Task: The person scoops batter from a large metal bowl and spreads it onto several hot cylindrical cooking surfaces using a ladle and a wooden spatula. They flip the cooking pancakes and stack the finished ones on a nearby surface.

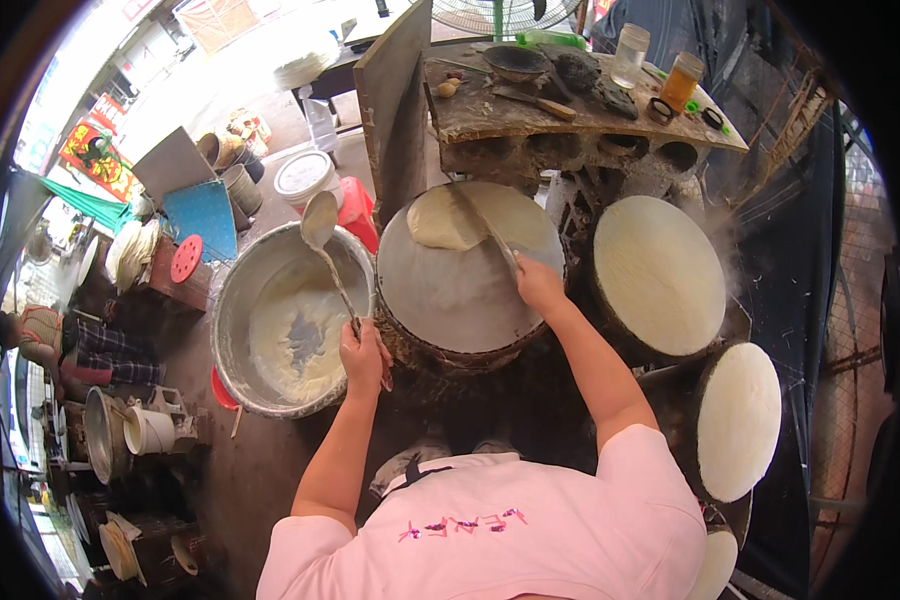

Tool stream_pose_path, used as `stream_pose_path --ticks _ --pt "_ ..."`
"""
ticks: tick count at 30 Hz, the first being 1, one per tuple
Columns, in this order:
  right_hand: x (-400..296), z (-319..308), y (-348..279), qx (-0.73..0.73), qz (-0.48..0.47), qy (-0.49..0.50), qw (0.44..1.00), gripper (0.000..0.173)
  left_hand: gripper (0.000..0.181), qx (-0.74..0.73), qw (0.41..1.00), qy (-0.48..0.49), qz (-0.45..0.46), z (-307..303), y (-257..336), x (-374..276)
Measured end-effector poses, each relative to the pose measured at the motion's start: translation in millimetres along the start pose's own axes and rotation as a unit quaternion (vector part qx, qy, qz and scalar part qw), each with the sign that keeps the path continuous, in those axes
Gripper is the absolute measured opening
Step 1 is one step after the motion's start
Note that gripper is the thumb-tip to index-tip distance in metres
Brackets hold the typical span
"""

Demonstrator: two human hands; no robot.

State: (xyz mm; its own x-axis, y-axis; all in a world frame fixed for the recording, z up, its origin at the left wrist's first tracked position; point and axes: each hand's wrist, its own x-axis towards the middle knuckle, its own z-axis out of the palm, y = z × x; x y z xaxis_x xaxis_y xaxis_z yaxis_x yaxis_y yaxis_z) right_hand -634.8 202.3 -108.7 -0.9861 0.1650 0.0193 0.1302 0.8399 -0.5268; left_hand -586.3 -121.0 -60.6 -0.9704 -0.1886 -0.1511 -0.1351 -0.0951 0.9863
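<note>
My left hand (361, 358) grips the handle of a long metal ladle (320, 219), its bowl raised over the far rim of a large metal basin (229, 375). Pale batter (266, 315) coats the basin's inside. With my right hand (539, 283) I hold a long flat scraper (480, 215) across a round griddle (465, 292). A thick patch of batter (441, 217) lies left of the blade, and a thin spread layer (514, 206) lies to its right. The griddle's near part shows a greyish surface.
Round griddles with pale flatbreads (658, 276) (740, 422) stand at my right, steam rising nearby. Behind the middle griddle, a wooden board (394, 105) stands upright beside a worktop (465, 112) with a knife (536, 103) and jars (630, 56). A lidded white bucket (305, 176) stands beyond the basin. A person (45, 337) is at far left.
</note>
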Motion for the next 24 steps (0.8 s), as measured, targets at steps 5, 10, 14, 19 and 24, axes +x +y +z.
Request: stream_pose_path --ticks 5,10,14,19,24 --pt "-14 2 5 0.040 -0.075 -0.077 0.993 0.039 0.020 0.013 0.999 0.029 0.005 -3 -7 -9" --pt "-32 -23 36 0.096 -0.091 -0.111 0.985 0.039 0.021 0.019 0.999 0.047 -0.013 -5 -4 -21" --pt "6 -30 33 0.016 -0.020 -0.069 0.997 0.038 0.020 0.023 0.998 0.059 -0.020 -6 -5 -36" --pt "34 -27 23 0.025 -0.076 -0.144 0.986 0.036 0.019 0.002 0.997 0.071 -0.010 -14 -5 -43" --pt "14 -43 66 0.184 -0.081 -0.291 0.936 0.035 0.019 0.004 0.997 0.075 -0.031 -26 -4 -39"
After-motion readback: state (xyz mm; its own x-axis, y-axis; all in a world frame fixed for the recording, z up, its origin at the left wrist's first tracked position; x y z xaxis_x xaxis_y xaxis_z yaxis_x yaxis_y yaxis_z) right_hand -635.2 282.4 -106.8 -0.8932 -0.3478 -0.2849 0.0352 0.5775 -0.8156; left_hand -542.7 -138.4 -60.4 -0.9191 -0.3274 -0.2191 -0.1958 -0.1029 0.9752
